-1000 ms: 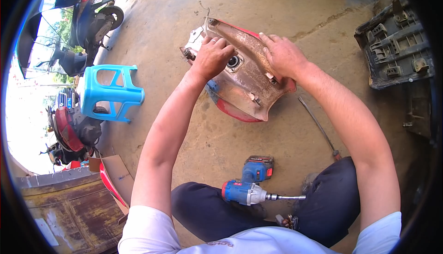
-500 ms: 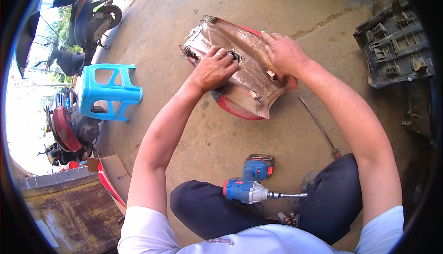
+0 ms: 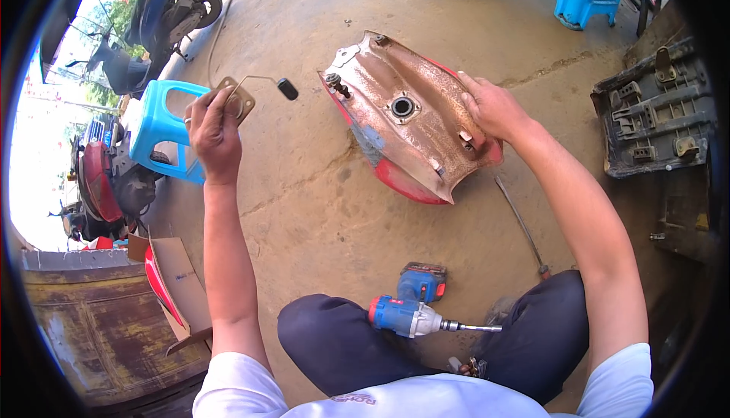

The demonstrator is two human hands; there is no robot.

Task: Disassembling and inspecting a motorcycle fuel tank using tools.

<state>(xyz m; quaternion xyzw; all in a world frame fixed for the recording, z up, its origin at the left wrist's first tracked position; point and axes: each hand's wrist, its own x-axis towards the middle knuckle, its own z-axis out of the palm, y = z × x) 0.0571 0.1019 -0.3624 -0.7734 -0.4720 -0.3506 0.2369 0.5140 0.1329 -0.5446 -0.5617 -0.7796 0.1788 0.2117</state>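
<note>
A motorcycle fuel tank [image 3: 411, 144] lies upside down on the floor, its rusty underside up and its red painted sides showing at the edges. A round hole [image 3: 402, 107] with a dark rim opens in its middle. My right hand [image 3: 494, 106] rests on the tank's right edge, fingers laid along it, thumb inward. Off to the left, my left hand [image 3: 215, 125] is raised in the air, pinching a fuel level sender [image 3: 245, 99] by its flat metal plate. From the plate runs a thin bent wire arm ending in a black float [image 3: 287, 89].
A blue and red cordless impact wrench [image 3: 407, 315] lies between my legs. Right of the tank is a long screwdriver [image 3: 523, 224]. Blue stools [image 3: 152, 125] stand left and far right; a black plastic part [image 3: 654, 99] is at right. Scooters [image 3: 171, 26] and a cardboard box [image 3: 179, 281] line the left.
My left hand has moved from the tank's middle up and left, bringing out the fuel level sender and uncovering the hole. My right hand stays on the tank edge.
</note>
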